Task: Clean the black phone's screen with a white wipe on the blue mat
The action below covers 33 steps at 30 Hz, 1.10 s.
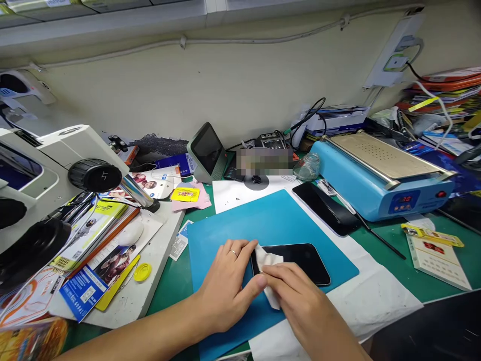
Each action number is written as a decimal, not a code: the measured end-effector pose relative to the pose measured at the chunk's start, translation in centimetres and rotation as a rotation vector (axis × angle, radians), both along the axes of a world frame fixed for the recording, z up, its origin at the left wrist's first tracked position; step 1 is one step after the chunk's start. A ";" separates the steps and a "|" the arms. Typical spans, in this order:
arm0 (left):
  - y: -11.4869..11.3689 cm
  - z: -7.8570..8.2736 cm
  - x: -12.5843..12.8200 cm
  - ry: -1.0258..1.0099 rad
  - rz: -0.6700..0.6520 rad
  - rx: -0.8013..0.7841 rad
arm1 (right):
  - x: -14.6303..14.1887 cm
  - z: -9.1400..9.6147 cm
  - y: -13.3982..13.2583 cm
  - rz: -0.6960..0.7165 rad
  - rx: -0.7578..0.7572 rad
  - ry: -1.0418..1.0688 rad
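Note:
A black-screened smartphone (302, 258) lies face up on a blue mat (240, 220). My left hand (229, 281), with a ring on one finger, holds the phone's left end; its fingertips are by the far corner and its thumb reaches towards the near edge. In my right hand (300, 296) is a folded white wipe (269, 258), pinched and pressed onto the left part of the screen. The wipe and fingers cover that end of the phone, so the exact contact of my left fingers is partly hidden.
Behind the mat lies another dark phone (325, 205), near a blue heating plate machine (379, 170). A microscope (90, 165) stands left, over a white base (150, 281) with packets. A small screen device (208, 150) and a glass jar (308, 167) are at the back.

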<state>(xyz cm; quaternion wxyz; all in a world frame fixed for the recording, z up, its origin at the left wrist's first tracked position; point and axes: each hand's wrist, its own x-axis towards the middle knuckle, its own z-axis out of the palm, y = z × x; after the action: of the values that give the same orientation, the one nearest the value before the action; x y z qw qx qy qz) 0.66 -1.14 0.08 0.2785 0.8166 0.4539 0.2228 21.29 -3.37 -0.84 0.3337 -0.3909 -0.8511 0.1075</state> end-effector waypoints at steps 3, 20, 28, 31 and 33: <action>0.0 0.1 0.1 0.009 0.012 -0.009 | 3.8 -1.1 -0.3 -0.052 0.097 0.003; 0.1 0.0 0.1 0.036 0.001 0.054 | -1.0 -0.7 -0.7 -0.007 0.122 -0.019; 0.1 0.1 0.2 0.039 0.019 0.030 | 4.7 -0.6 -1.2 -0.036 0.140 -0.173; 0.1 0.0 0.3 0.070 0.023 0.026 | 7.2 -0.5 -1.5 -0.137 0.108 -0.193; 0.1 -0.2 0.3 0.087 0.025 0.042 | 7.9 -0.3 -1.4 -0.196 0.078 -0.206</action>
<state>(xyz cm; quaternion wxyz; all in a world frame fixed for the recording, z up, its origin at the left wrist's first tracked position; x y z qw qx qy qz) 0.95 -1.00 -0.09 0.2382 0.8254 0.4712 0.2000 29.22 -4.76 -1.14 0.2685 -0.4679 -0.8420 0.0007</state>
